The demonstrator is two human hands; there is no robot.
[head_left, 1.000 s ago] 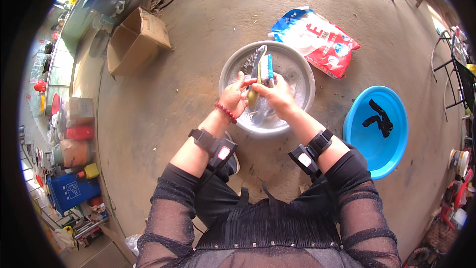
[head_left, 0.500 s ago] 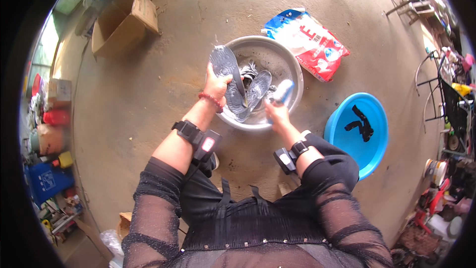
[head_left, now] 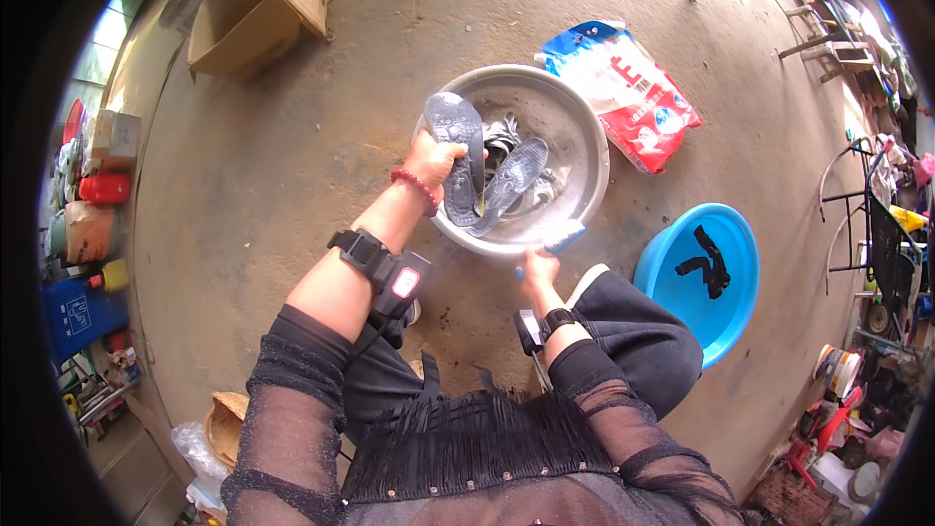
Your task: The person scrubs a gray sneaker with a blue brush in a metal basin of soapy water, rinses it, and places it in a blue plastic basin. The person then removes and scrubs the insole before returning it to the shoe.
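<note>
My left hand (head_left: 431, 164) grips a soapy grey insole (head_left: 453, 115) at the left side of a grey metal basin (head_left: 589, 125). A second wet insole (head_left: 516, 178) lies slanted in the basin, beside crumpled grey-and-white material (head_left: 501, 133) that I cannot make out. My right hand (head_left: 538, 271) is closed on a blue-and-white scrub brush (head_left: 560, 237) at the basin's near rim, partly outside it.
A red, white and blue detergent bag (head_left: 633, 93) lies behind the basin. A blue plastic tub (head_left: 740, 253) holding black items (head_left: 709, 268) stands at right. An open cardboard box (head_left: 243, 24) is back left. Clutter lines both sides; my bent knees are near the basin.
Both hands were together in the basin a second ago. They have parted: the left now holds an insole leftward, and the right has drawn toward me with the brush to the near rim.
</note>
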